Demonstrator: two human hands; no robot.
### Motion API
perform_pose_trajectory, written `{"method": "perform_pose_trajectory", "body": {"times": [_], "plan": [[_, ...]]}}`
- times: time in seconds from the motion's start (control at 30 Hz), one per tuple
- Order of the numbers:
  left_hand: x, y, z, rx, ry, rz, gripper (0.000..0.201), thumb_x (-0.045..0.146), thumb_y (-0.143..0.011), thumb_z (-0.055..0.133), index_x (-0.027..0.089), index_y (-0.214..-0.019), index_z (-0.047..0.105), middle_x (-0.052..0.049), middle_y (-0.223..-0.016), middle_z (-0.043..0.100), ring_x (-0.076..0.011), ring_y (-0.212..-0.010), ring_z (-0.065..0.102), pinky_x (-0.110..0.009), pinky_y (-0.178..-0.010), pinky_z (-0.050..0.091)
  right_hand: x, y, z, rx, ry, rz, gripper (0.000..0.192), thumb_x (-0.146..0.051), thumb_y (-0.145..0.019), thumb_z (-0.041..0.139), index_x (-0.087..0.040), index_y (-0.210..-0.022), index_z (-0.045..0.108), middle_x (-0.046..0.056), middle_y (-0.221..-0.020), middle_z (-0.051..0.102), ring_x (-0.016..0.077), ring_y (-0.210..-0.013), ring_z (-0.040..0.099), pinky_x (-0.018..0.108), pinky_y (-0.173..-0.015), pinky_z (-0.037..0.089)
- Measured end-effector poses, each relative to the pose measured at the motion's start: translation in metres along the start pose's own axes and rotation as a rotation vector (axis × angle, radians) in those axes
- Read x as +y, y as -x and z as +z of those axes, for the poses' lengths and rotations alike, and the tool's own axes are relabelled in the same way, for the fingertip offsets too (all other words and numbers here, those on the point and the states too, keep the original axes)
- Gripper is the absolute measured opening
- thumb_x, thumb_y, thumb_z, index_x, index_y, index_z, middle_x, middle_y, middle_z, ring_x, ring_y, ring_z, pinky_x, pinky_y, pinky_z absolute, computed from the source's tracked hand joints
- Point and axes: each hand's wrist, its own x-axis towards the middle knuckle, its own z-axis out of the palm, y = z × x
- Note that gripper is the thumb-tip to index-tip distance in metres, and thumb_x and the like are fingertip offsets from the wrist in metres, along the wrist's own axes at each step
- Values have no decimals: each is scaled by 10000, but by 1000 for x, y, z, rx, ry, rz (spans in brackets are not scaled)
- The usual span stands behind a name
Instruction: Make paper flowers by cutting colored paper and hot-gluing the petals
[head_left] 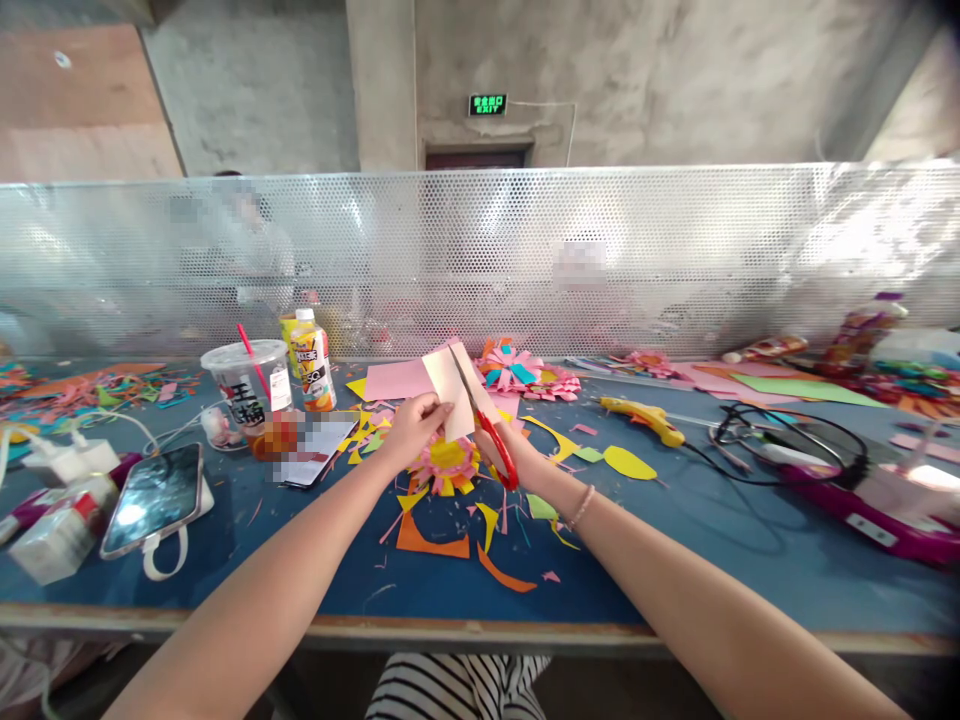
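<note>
My left hand (415, 425) pinches the lower left edge of a pale pink sheet of paper (450, 395), holding it up over the table. In my right hand (510, 450) is a pair of red-handled scissors (496, 447), its blades pointing up and lying along the paper's right part. Whether the blades are apart is hard to make out. Beneath both hands lies a pink paper flower with a yellow centre (448, 458), partly covered by them. Behind the paper are a larger pink sheet (401, 380) and a pink and blue paper flower (511, 370).
Orange scraps (431, 540) and a yellow leaf shape (630, 463) litter the blue table (600, 570). A yellow glue gun (643, 418) with a black cable lies to the right. At left stand a drink cup (244, 390), a bottle (311, 362) and a phone (156, 500). A perforated metal screen (487, 240) closes the back.
</note>
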Motion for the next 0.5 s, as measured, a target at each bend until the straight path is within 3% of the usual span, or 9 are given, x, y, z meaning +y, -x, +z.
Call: {"method": "perform_pose_trajectory", "body": {"times": [0.23, 0.5], "plan": [[-5, -2, 0, -4, -7, -18, 351, 482, -775, 489, 164, -625, 491, 23, -532, 492, -114, -516, 492, -212, -483, 355, 0, 2, -5, 42, 12, -45, 247, -427, -666, 529, -202, -701, 431, -41, -527, 429, 99, -482, 387, 227, -426, 309], [8, 3, 2, -126, -9, -15, 351, 461, -777, 497, 161, -602, 450, 34, -520, 489, -104, -513, 497, -205, -494, 358, -27, 14, -17, -29, 5, -60, 227, -401, -703, 443, -202, -600, 407, -35, -504, 411, 99, -494, 379, 239, -481, 323]]}}
